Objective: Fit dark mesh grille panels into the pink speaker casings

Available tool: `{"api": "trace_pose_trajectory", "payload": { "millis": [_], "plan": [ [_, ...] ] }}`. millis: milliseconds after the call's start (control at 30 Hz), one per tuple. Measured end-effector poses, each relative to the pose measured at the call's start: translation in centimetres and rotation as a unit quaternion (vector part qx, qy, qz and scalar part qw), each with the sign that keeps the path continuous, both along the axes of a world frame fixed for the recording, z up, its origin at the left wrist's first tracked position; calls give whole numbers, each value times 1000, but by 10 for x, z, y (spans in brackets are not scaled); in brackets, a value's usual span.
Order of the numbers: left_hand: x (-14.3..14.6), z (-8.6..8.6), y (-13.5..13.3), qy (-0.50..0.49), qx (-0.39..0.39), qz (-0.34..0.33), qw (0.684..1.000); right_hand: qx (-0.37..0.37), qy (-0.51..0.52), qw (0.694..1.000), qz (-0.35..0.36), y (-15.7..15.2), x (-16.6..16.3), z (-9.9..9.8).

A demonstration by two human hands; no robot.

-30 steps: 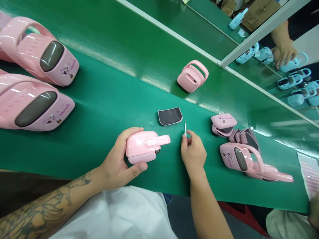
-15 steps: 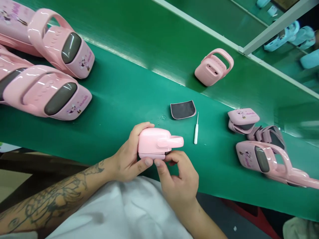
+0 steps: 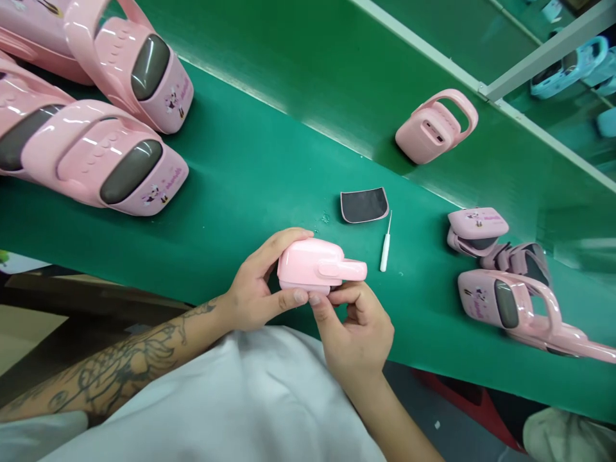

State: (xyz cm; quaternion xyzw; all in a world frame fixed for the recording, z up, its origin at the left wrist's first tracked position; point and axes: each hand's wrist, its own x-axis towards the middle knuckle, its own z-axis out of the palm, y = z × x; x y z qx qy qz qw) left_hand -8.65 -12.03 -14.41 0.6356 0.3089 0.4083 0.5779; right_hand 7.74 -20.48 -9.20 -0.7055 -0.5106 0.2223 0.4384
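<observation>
My left hand (image 3: pixel 257 285) is wrapped round a small pink plastic case (image 3: pixel 315 266) with a handle, held over the near edge of the green belt (image 3: pixel 260 167). My right hand (image 3: pixel 356 330) is curled under the case's right end, its fingertips pinching at the underside. What they pinch is hidden. A white pick tool (image 3: pixel 385 247) lies on the belt just beyond the case. A dark curved lens piece (image 3: pixel 364 205) lies next to the tool.
Large pink cases (image 3: pixel 103 160) lie at the far left. One pink case (image 3: pixel 436 128) stands upright at the belt's back. More pink cases (image 3: pixel 500 292) are piled at the right. Blue cases (image 3: pixel 565 61) sit beyond a white rail (image 3: pixel 543 48).
My right hand let the white pick tool down on the belt and came back under the pink case. The view has shifted left, so everything sits further right.
</observation>
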Motion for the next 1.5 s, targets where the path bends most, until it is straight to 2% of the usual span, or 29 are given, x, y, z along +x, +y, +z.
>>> {"api": "trace_pose_trajectory", "payload": {
  "millis": [100,167,233,267,300,367,400,467,533,633,767,900,1000,1067,1167,1233,1367,1433,1500],
  "plan": [
    [-6,-4,3,-19,-24,-5,1000,16,1,1000,16,-1,-3,2],
    [-13,-7,3,-15,-20,-18,1000,19,-8,998,57,-1,4,7],
    [-18,-10,2,18,-15,-25,999,26,-26,994,106,8,27,15],
    [-19,-11,2,44,-21,-32,998,40,-50,993,98,18,46,19],
    [-21,-12,1,59,-31,-24,998,56,-80,992,76,32,69,24],
    [-21,-14,1,80,-29,-20,996,93,-179,974,-102,73,124,34],
    [-20,-15,1,88,-21,-25,996,66,-221,962,-145,98,153,40],
    [-19,-15,2,102,2,-39,994,-55,-278,947,-150,154,206,48],
    [-17,-15,3,106,14,-38,994,-97,-282,946,-129,207,243,51],
    [-16,-16,2,95,14,-29,995,-127,-290,943,-100,265,258,49],
    [-18,-21,-2,91,61,-46,993,-140,-293,943,-67,302,224,53],
    [-19,-21,-4,91,92,-56,990,-88,-264,961,-14,317,162,56],
    [-18,-19,-3,69,97,-53,991,-59,-203,977,30,315,100,53],
    [-17,-18,-3,59,89,-57,993,-24,-126,990,66,308,57,48],
    [-15,-17,-3,43,60,-70,995,11,-98,986,134,292,3,36],
    [-15,-17,-4,27,44,-71,996,3,-102,980,168,282,-22,29],
    [-13,-18,-5,7,18,-79,997,-27,-129,963,237,270,-37,28],
    [-13,-18,-4,-4,10,-83,996,-22,-147,954,260,257,-26,34],
    [-13,-19,-1,-13,6,-80,997,1,-155,950,271,229,-7,43]
  ]
}}
